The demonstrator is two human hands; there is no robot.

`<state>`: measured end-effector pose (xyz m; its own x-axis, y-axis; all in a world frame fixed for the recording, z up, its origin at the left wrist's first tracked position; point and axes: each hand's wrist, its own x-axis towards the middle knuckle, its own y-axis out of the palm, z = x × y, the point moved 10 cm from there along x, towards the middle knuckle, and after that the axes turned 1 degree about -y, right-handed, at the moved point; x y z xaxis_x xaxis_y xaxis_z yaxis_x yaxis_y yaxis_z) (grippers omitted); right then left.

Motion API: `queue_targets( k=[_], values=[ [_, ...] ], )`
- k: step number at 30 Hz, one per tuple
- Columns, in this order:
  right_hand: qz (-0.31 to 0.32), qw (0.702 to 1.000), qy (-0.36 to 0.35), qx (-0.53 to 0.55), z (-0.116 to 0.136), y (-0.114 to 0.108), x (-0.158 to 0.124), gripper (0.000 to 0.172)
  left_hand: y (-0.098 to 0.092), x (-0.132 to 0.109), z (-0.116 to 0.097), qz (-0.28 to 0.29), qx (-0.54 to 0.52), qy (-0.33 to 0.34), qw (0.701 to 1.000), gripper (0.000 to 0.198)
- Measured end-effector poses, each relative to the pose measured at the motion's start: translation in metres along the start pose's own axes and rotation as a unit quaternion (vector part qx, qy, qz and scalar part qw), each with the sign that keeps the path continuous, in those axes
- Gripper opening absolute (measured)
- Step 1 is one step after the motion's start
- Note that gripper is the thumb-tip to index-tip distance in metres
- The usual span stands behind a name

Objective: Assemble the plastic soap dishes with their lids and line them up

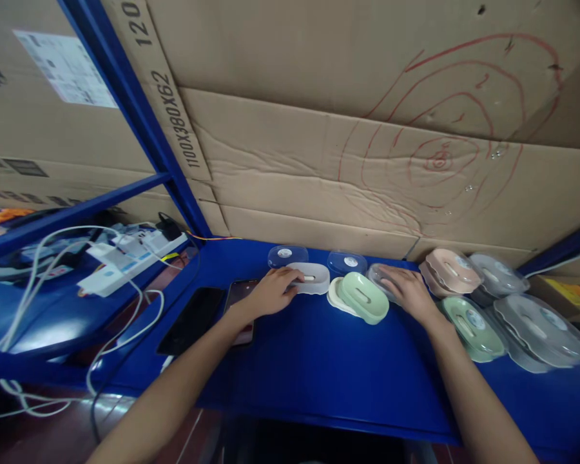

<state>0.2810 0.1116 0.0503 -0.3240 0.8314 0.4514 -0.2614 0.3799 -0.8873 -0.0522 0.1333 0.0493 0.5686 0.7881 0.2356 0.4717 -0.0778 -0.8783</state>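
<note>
L hand (276,290) pinches white dish (316,280) at its L end. R hand (408,290) on clear lid (377,276), can't tell if gripping; green dish (367,304) btwn.

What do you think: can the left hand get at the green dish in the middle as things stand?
Probably yes: the left hand touches the pale dish beside the green dish, which lies uncovered, and nothing seems to block its near side.
</note>
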Motion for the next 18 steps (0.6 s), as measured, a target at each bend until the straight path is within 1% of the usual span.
queue_targets(
  k=[4,6,7,9,11,13,15,16,18],
  values=[
    [-0.034,0.999,0.021,0.001,0.010,-0.015,0.005,0.043,-0.003,0.000,-0.002,-0.004,0.006,0.002,1.000,0.030],
    [-0.034,0.999,0.017,0.009,0.024,-0.024,0.006,0.041,-0.005,0.001,-0.002,-0.008,0.006,0.001,1.000,0.029],
    [-0.022,1.000,0.008,0.020,0.035,-0.026,0.005,0.040,-0.005,0.001,-0.002,-0.009,0.005,-0.001,1.000,0.029],
    [0.029,0.998,-0.016,0.044,0.061,-0.020,0.003,0.038,-0.004,0.002,-0.001,-0.007,0.001,-0.005,1.000,0.029],
    [0.084,0.994,-0.034,0.059,0.086,-0.007,-0.002,0.038,0.000,0.003,0.001,0.002,-0.005,-0.009,1.000,0.029],
    [0.112,0.991,-0.040,0.064,0.103,0.006,-0.006,0.042,0.002,0.004,0.005,0.014,-0.011,-0.013,1.000,0.029],
    [0.115,0.990,-0.042,0.068,0.111,0.013,-0.007,0.043,0.001,0.003,0.010,0.036,-0.020,-0.009,0.999,0.031],
    [0.116,0.990,-0.042,0.073,0.112,0.016,-0.007,0.043,-0.002,0.001,0.014,0.051,-0.026,-0.003,0.998,0.036],
    [0.119,0.989,-0.043,0.082,0.110,0.018,-0.007,0.043,-0.015,-0.004,0.022,0.077,-0.042,0.009,0.996,0.055]
  ],
)
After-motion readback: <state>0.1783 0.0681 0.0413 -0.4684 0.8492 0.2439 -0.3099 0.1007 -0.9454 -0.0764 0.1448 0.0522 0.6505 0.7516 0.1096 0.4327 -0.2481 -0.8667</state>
